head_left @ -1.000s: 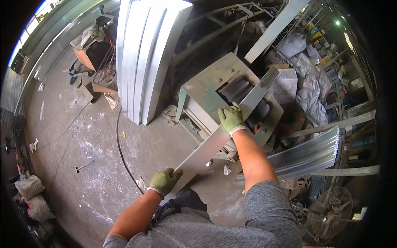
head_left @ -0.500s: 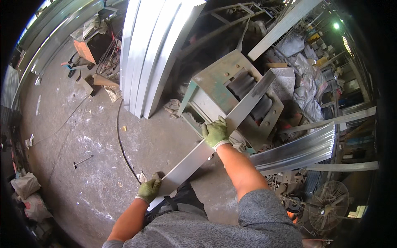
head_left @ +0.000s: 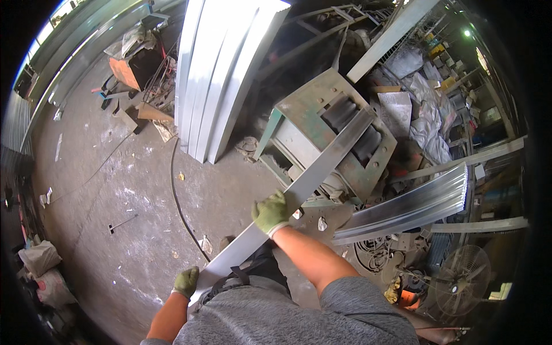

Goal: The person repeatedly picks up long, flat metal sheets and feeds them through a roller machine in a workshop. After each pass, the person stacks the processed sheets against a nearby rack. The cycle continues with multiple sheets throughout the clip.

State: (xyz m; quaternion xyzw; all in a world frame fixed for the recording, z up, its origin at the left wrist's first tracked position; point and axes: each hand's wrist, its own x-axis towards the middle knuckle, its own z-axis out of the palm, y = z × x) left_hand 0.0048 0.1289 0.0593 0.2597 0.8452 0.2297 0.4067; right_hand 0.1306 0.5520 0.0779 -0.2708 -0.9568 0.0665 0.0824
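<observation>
Along metal strip, hands grip; beyond left edge, wide floor.

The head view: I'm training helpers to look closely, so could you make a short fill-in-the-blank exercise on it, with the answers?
1. The right hand is gloved in ____.
2. One end of the strip lies over the machine; the end away from it is held by the ____.
3. In the picture, the tall bright sheet is on the machine's ____ side.
4. At the lower right is a round, caged ____.

Missing words: green; left hand; left; fan.
</observation>
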